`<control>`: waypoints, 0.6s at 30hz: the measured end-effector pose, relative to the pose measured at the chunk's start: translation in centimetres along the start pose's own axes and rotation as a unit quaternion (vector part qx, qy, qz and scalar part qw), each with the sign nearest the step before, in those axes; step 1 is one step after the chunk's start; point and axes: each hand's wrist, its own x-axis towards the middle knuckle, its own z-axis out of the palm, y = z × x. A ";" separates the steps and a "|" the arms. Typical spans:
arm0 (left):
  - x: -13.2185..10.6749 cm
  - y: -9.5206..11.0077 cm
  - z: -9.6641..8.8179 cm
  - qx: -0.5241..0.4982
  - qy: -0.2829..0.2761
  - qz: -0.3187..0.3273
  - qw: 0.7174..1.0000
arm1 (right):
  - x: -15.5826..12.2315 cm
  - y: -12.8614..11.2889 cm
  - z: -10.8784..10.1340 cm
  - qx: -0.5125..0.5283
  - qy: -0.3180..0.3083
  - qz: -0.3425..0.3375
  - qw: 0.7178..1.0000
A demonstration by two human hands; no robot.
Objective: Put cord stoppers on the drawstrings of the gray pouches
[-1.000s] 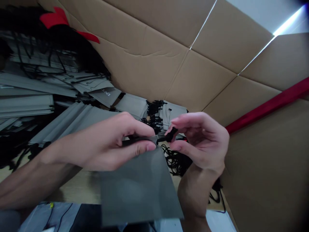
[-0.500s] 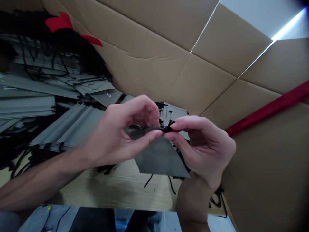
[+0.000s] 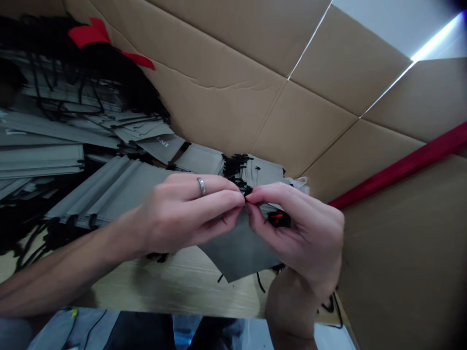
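Note:
My left hand (image 3: 182,214), with a ring on one finger, pinches the top edge of a small grey pouch (image 3: 239,250) that hangs down between both hands. My right hand (image 3: 299,228) is closed too, its thumb and forefinger pinching the black drawstring (image 3: 248,191) at that same top edge. The fingertips of both hands meet there. Black cord ends dangle below the pouch. A small dark object with a red glow (image 3: 279,218) shows inside my right palm.
Piles of flat grey pouches (image 3: 105,187) with black cords cover the left of the wooden table (image 3: 175,287). Another small stack (image 3: 255,172) lies behind my hands. Cardboard walls (image 3: 255,87) enclose the back and right; a red bar (image 3: 401,167) crosses the right.
The pouch has risen and swung from flat toward me to hanging folded between the hands. My hands have come together, and my left hand has rolled knuckles-up, showing the ring.

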 end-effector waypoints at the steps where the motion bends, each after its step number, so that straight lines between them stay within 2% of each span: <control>1: 0.0 -0.1 0.0 0.001 -0.006 0.007 1.000 | 0.0 0.0 0.1 -0.004 -0.003 -0.001 1.000; 3: 0.1 -0.2 -0.1 -0.002 -0.004 0.009 1.000 | 0.0 0.0 0.2 0.003 -0.003 0.004 1.000; 5: 0.3 0.0 -0.3 -0.016 0.003 -0.015 1.000 | -0.1 0.0 0.3 0.026 0.004 0.017 1.000; 9: 0.6 0.2 -0.6 -0.078 0.028 -0.080 0.993 | -0.5 0.2 0.5 0.092 0.032 0.060 0.993; 13: 0.6 -0.2 -0.3 -0.149 0.039 -0.098 0.983 | -0.7 0.2 0.8 0.138 0.055 0.081 0.986; 16: 0.7 -0.4 0.0 -0.232 0.043 -0.142 0.961 | -0.6 0.0 1.1 0.149 0.070 0.100 0.981; 18: 1.0 -0.4 -0.1 -0.296 0.024 -0.209 0.932 | -0.5 -0.2 1.2 0.129 0.091 0.116 0.981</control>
